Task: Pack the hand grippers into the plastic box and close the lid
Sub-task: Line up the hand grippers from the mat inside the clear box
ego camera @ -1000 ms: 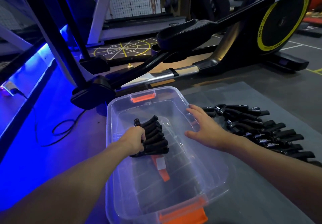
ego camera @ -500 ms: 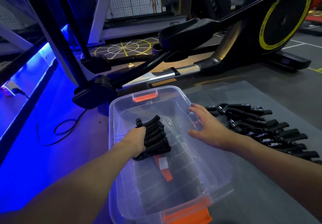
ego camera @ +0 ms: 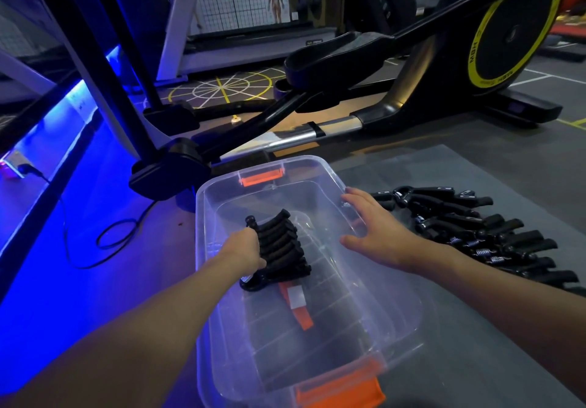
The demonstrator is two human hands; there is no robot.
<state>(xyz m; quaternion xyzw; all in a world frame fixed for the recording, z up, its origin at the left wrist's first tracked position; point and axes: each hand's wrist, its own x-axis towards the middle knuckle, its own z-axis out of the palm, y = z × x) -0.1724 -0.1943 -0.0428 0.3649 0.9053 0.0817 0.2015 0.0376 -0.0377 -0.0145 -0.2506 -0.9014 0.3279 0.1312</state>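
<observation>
A clear plastic box [ego camera: 203, 249] with orange latches stands open on the floor in front of me. Inside it, toward the far left, my left hand [ego camera: 242, 250] grips a bunch of several black hand grippers [ego camera: 280, 244] and holds them low in the box. My right hand [ego camera: 375, 233] rests with spread fingers on the box's right rim. A row of several more black hand grippers [ego camera: 482, 236] lies on the grey mat just right of the box. An orange strap with a white label [ego camera: 296, 304] lies on the box floor. No lid is in view.
An elliptical trainer [ego camera: 348, 68] with a yellow-ringed flywheel stands just beyond the box; its base foot [ego camera: 168, 176] is close to the box's far left corner. A black cable [ego camera: 95, 242] loops on the blue-lit floor at left. The grey mat [ego camera: 494, 328] extends to the right.
The bunch of grippers in my left hand has shifted only slightly within the box. My right hand stays on the right rim. The view has drifted a little.
</observation>
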